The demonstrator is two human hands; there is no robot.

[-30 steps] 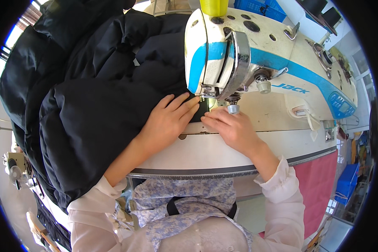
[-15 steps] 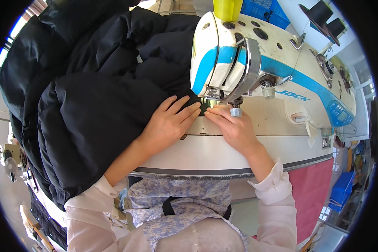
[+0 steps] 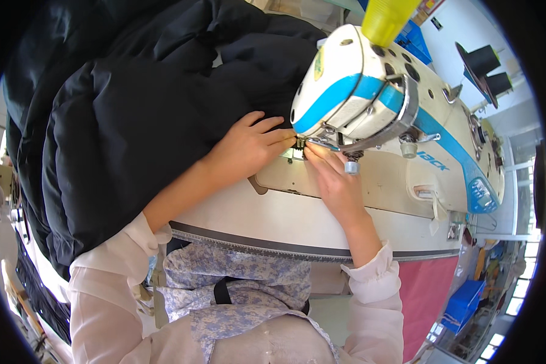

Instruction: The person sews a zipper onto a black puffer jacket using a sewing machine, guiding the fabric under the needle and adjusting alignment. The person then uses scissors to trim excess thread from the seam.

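Leftward from the sewing machine (image 3: 330,70), we list: black padded fabric (image 3: 145,127); left hand (image 3: 246,148), open upon it; right hand (image 3: 340,185), opposite, grip unclear to us. We judge edge-guiding in hand; the next move calls for steady, level feeding.

A sheer, off-white blouse (image 3: 261,343) has long, loose sleeves (image 3: 106,297), each gathered into a ruffled cuff (image 3: 373,268); a pale apron (image 3: 255,272) bears a mottled, muted blue-violet print; a black strip of fabric (image 3: 222,291) shows at the waist.
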